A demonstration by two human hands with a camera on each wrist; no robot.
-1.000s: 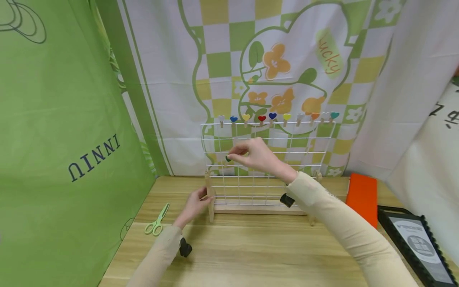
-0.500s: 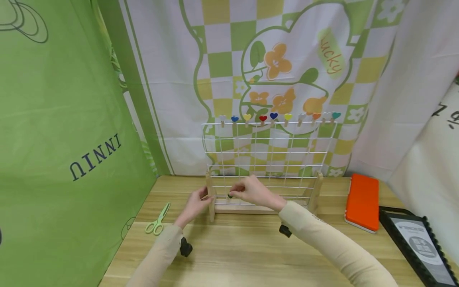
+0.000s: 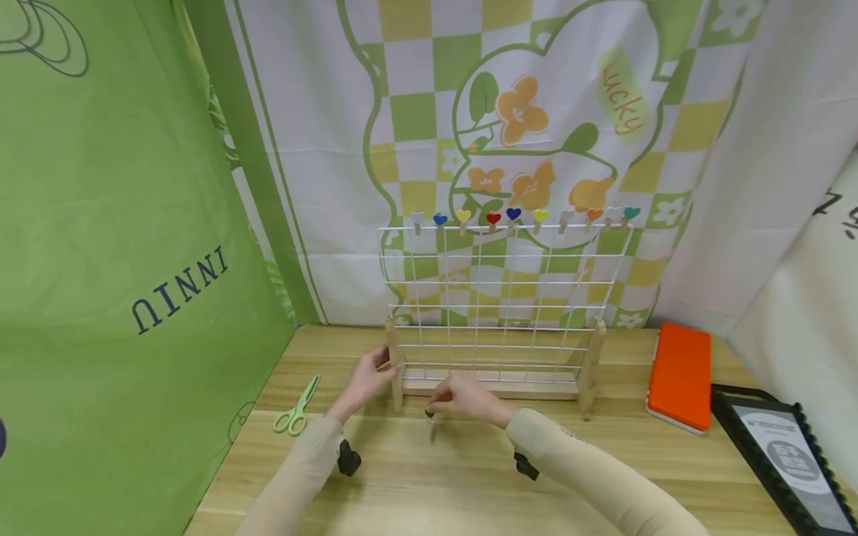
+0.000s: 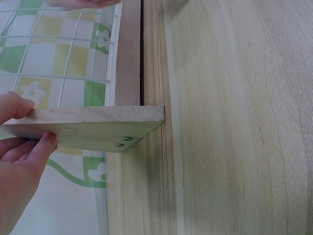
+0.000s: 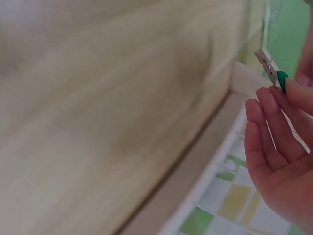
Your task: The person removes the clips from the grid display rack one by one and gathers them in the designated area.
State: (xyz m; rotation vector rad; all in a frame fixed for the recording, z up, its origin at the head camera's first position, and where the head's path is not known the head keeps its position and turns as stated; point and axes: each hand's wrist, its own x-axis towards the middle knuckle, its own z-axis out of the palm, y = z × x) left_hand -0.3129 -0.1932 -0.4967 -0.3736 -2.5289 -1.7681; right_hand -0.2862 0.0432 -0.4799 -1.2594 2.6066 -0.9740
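My right hand pinches a small wooden clothespin with a dark green decoration at its held end. It hovers in front of the rack's wooden base, low over the table. With thumb and fingers, my left hand grips the left wooden upright of the stand. A white wire grid stands in that wooden stand. Along its top wire sits a row of heart-topped clothespins, among them a red one, a dark blue one and a teal one.
Light green scissors lie on the wooden table left of the left hand. To the right are an orange-red box and a black-framed spiral-bound item. A patterned curtain hangs behind the grid.
My right hand has come down from the middle of the grid to just above the table in front of the base, carrying the green clothespin. The left hand keeps its grip on the upright.
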